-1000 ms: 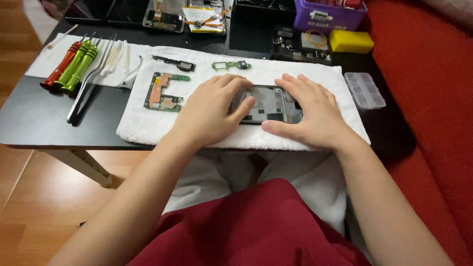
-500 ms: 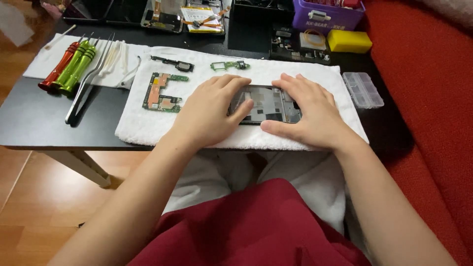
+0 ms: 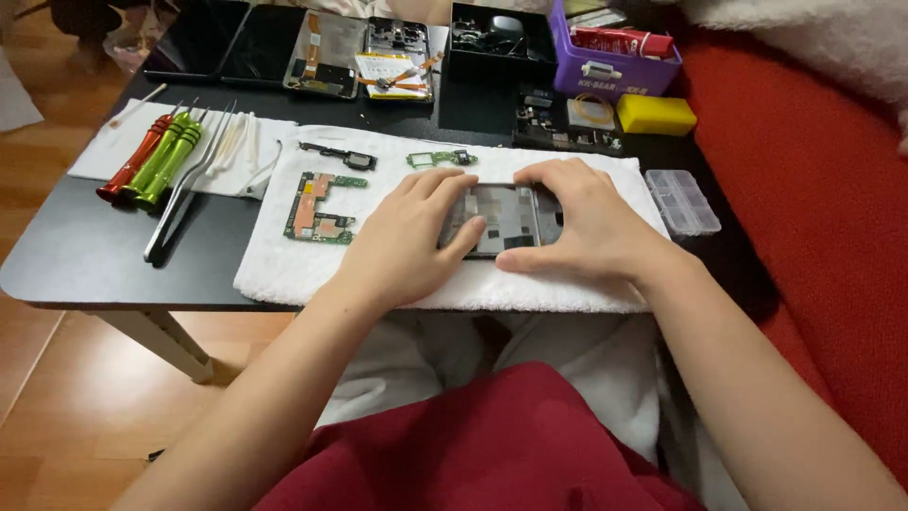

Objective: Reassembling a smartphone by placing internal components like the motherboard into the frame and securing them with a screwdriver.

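Note:
An opened phone body (image 3: 501,216) lies flat on a white towel (image 3: 378,274) spread over a black table (image 3: 85,255). My left hand (image 3: 407,241) presses on its left end, fingers spread over the frame. My right hand (image 3: 582,227) grips its right end, thumb along the near edge. Most of the phone is hidden under both hands. A green circuit board (image 3: 320,206) lies on the towel just left of my left hand. A small green board (image 3: 440,158) and a dark flat part (image 3: 340,155) rest at the towel's far side.
Red and green screwdrivers (image 3: 156,156) and metal tweezers (image 3: 184,194) lie on a white cloth at left. A clear parts box (image 3: 683,201) sits at right, with a yellow block (image 3: 655,114) and a purple bin (image 3: 615,57) behind. Phone panels (image 3: 284,43) line the far edge. A red sofa (image 3: 823,218) is at right.
Both hands stay on the phone body. The camera view has shifted slightly; the hands have barely moved.

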